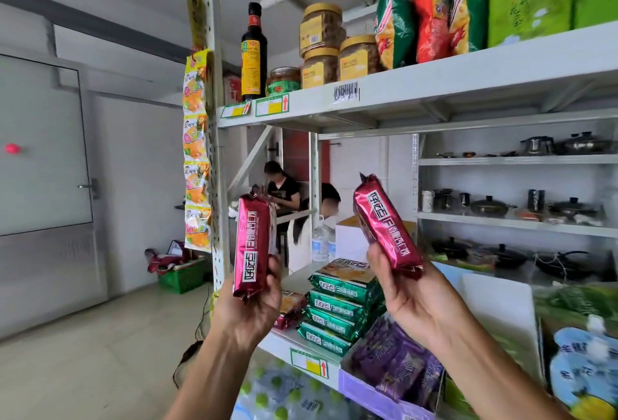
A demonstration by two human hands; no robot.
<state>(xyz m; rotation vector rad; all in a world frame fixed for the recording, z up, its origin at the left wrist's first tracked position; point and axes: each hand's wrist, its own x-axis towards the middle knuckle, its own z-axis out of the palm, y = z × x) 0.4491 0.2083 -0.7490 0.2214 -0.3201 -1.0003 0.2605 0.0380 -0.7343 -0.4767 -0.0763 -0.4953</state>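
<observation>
Two red packets are held above the shelf [281,341]: the left hand [249,302] grips the upright packet [252,242], the right hand [411,296] grips the tilted packet [384,222]. Each should be laid flat beside the green stack [337,309], label outward.

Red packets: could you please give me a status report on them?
Left hand grips left red packet, upright. Right hand grips right red packet, tilted. Green packets stacked on shelf below, apart.

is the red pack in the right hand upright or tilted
Tilted. The right hand grips the red pack by its lower end, and its top end leans left.
</observation>
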